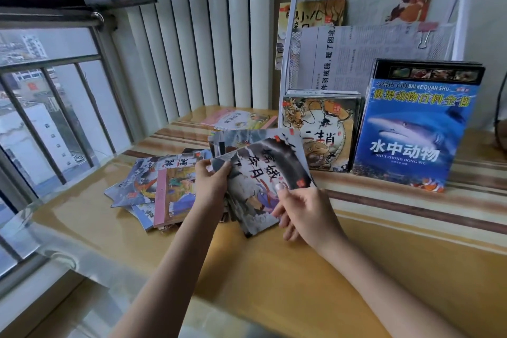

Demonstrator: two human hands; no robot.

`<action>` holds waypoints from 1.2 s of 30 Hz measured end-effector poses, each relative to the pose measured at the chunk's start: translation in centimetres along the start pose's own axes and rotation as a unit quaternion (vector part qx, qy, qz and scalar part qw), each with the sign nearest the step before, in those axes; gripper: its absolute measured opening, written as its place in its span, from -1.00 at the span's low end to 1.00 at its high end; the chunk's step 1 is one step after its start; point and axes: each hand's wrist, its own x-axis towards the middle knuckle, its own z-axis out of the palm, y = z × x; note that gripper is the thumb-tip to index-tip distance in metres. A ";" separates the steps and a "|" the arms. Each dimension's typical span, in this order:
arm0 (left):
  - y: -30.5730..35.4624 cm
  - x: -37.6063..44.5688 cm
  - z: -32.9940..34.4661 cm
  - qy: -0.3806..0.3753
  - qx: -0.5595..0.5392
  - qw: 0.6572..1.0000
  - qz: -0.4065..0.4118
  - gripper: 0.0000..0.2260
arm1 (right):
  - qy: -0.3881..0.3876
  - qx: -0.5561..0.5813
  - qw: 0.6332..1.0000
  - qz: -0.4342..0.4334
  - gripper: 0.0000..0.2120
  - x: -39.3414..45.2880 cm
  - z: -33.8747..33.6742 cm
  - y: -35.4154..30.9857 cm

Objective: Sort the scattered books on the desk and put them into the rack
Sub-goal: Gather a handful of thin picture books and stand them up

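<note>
The step in hand looks like gathering: a fan of thin grey-covered picture books with black brush lettering [263,181] is held up above the yellow, glossy-covered bench [274,269], not yet squared into a stack. The left hand [210,186] is closed around the fan's left edge, thumb on top and fingers hidden underneath. The right hand [304,214] pinches the front book's lower right corner, thumb pressed on the cover and the other fingers curled loosely below.

More thin books lie in a loose pile [153,192] on the bench just left of the hands, and a pink-covered one [238,119] lies farther back. The white wire rack lined with newspaper [299,35] stands at the rear right; a dragon-covered book [319,132] and a tall blue shark-covered book [411,129] stand upright at its base.

Next, I judge, the fan needs tapping even, then lifting up and right into a rack tier.
</note>
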 end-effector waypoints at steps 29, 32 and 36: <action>0.3 -1.0 4.0 -0.356 -0.285 0.888 -0.061 -0.44 | 0.188 0.346 0.878 0.273 -0.48 3.5 -8.5 3.6; -0.4 -0.7 3.7 -0.335 -0.183 0.924 -0.008 -0.60 | 0.201 0.341 0.887 0.237 -0.36 3.3 -9.1 3.3; -0.2 -1.1 3.4 -0.365 -0.142 0.919 0.042 -0.82 | 0.199 0.349 0.893 0.201 -0.02 3.1 -9.8 3.6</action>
